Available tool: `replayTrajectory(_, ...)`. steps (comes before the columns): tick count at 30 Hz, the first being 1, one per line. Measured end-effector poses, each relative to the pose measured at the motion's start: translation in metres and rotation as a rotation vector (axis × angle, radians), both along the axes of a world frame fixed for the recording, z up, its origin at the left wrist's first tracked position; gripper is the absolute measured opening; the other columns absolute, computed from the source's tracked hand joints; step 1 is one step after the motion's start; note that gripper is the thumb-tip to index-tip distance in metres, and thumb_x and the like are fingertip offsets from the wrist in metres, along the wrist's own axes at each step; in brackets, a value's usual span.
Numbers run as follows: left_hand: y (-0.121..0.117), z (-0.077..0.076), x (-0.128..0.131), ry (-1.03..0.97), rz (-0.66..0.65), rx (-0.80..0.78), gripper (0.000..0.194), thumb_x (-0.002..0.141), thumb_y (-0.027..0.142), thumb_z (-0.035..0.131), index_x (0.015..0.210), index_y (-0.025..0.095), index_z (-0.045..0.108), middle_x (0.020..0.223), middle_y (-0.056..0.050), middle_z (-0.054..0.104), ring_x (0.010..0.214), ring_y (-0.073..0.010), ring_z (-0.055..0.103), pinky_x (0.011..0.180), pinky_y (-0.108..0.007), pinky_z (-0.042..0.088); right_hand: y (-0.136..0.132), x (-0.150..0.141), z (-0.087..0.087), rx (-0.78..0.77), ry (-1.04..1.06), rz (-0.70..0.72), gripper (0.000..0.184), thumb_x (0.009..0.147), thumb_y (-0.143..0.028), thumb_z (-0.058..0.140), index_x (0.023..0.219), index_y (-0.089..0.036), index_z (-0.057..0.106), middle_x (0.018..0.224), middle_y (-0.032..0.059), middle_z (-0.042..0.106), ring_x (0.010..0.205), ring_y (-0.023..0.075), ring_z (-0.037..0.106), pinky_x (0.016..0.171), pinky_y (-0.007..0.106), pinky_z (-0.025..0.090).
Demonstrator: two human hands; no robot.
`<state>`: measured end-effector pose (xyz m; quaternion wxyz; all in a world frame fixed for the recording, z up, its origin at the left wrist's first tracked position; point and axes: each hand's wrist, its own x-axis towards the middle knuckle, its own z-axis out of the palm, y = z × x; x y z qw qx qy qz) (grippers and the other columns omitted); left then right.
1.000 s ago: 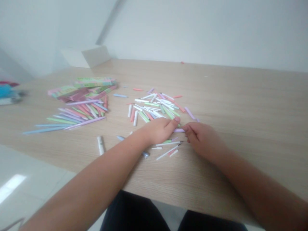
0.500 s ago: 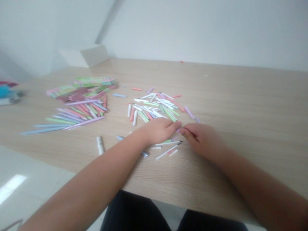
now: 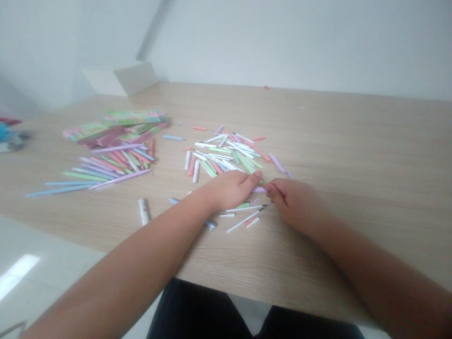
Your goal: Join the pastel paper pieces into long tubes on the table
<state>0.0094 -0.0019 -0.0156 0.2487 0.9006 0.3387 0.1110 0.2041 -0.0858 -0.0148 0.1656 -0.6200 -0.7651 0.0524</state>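
Observation:
Between my two hands lies a slim purple pen part [image 3: 259,189], mostly covered by fingers. My left hand [image 3: 231,189] is closed around its left end, thumb pointing right. The fingertips of my right hand [image 3: 294,200] pinch its right end. Just beyond the hands is a loose pile of white, green, coral and purple pen parts [image 3: 226,153]. Below my left hand are a white stick with a dark tip [image 3: 243,227], short caps and a blue pen [image 3: 211,225], partly hidden by my forearm.
Long pastel pens [image 3: 106,169] lie in a heap on the left, with printed pastel boxes [image 3: 130,117] behind. A white tube [image 3: 143,212] is near my left forearm. An open white box [image 3: 120,80] stands against the wall. The table's front edge [image 3: 219,287] runs above my legs.
My hands have drawn slightly apart, and more of the purple pen part shows between them. The whole view has shifted a little.

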Motion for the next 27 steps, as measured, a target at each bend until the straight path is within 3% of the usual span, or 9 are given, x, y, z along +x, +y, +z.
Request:
replayTrajectory(6, 0.004, 0.001, 0.003, 0.022, -0.079, 0.02, 0.061, 0.102, 0.054, 0.021, 0.089, 0.018, 0.068, 0.091, -0.01, 0.071, 0.084, -0.0228, 0.062, 0.078, -0.037, 0.045, 0.0, 0.013, -0.002, 0.011, 0.247, 0.116, 0.024, 0.097, -0.038, 0.055, 0.112, -0.023, 0.067, 0.099, 0.0057, 0.073, 0.083, 0.0205, 0.066, 0.07, 0.031, 0.047)
replayTrajectory(9, 0.002, 0.003, 0.001, -0.005, -0.046, -0.02, 0.064, 0.103, 0.056, 0.018, 0.086, 0.017, 0.067, 0.089, -0.01, 0.071, 0.082, -0.0222, 0.062, 0.08, -0.037, 0.045, -0.001, 0.014, -0.001, 0.025, 0.156, 0.138, 0.021, 0.099, -0.034, 0.051, 0.104, -0.023, 0.069, 0.094, 0.0057, 0.072, 0.082, 0.021, 0.065, 0.07, 0.032, 0.046)
replayTrajectory(15, 0.002, 0.004, -0.001, -0.025, -0.05, -0.056, 0.064, 0.102, 0.058, 0.02, 0.086, 0.017, 0.067, 0.089, -0.01, 0.071, 0.083, -0.0218, 0.062, 0.081, -0.036, 0.045, -0.004, 0.007, -0.002, 0.025, 0.08, 0.083, 0.038, 0.104, -0.042, 0.043, 0.08, -0.021, 0.065, 0.074, 0.0035, 0.068, 0.069, 0.0196, 0.061, 0.061, 0.031, 0.039)
replayTrajectory(20, 0.004, 0.003, -0.001, -0.024, -0.052, -0.051, 0.065, 0.102, 0.059, 0.018, 0.088, 0.017, 0.067, 0.092, -0.01, 0.071, 0.086, -0.0225, 0.062, 0.083, -0.037, 0.044, -0.003, 0.01, -0.004, 0.062, 0.181, 0.186, 0.022, 0.1, -0.036, 0.053, 0.113, -0.023, 0.065, 0.102, 0.005, 0.071, 0.086, 0.0198, 0.065, 0.075, 0.031, 0.046)
replayTrajectory(23, 0.0, 0.004, -0.002, -0.037, -0.012, -0.096, 0.072, 0.101, 0.063, 0.013, 0.079, 0.018, 0.064, 0.085, -0.009, 0.069, 0.082, -0.0219, 0.06, 0.08, -0.036, 0.044, -0.003, 0.007, -0.003, 0.092, 0.081, 0.158, 0.025, 0.103, -0.035, 0.047, 0.101, -0.021, 0.067, 0.094, 0.0059, 0.072, 0.084, 0.0212, 0.064, 0.074, 0.032, 0.043)
replayTrajectory(27, -0.005, 0.008, -0.004, -0.055, 0.034, -0.138, 0.071, 0.101, 0.063, 0.012, 0.074, 0.018, 0.061, 0.081, -0.008, 0.067, 0.079, -0.0211, 0.058, 0.077, -0.035, 0.042, -0.002, -0.001, 0.0, 0.068, 0.005, 0.093, 0.035, 0.104, -0.037, 0.043, 0.081, -0.021, 0.063, 0.075, 0.0038, 0.067, 0.068, 0.019, 0.059, 0.062, 0.031, 0.036)
